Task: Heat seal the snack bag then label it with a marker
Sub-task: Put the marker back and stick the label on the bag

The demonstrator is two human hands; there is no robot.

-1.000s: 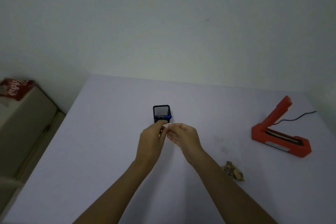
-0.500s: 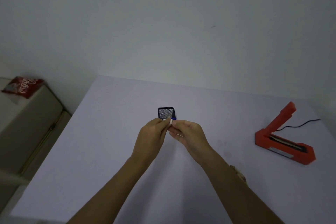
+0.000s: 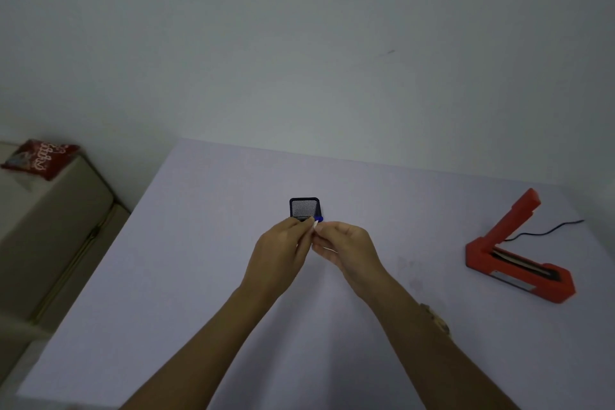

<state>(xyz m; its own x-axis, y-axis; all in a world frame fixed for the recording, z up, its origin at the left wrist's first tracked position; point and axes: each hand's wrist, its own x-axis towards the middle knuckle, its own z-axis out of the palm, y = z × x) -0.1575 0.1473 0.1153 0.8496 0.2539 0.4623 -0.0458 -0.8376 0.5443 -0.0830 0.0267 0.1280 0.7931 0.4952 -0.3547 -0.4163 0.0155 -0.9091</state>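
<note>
Hands meeting over mid-table: left hand (image 3: 283, 251) and right hand (image 3: 346, 248) fingertip to fingertip, both pinched on a small white marker (image 3: 315, 224) with a blue end, just in front of a black mesh pen holder (image 3: 304, 208) standing upright on the pale table (image 3: 199, 243). Red heat sealer (image 3: 519, 256) well off to the right, arm raised, black cord trailing behind; red snack bag (image 3: 40, 158) lying far left on a beige surface beside the table, well apart from both hands. Small brown scrap (image 3: 436, 319) half hidden behind the right forearm, too unclear to identify.
</note>
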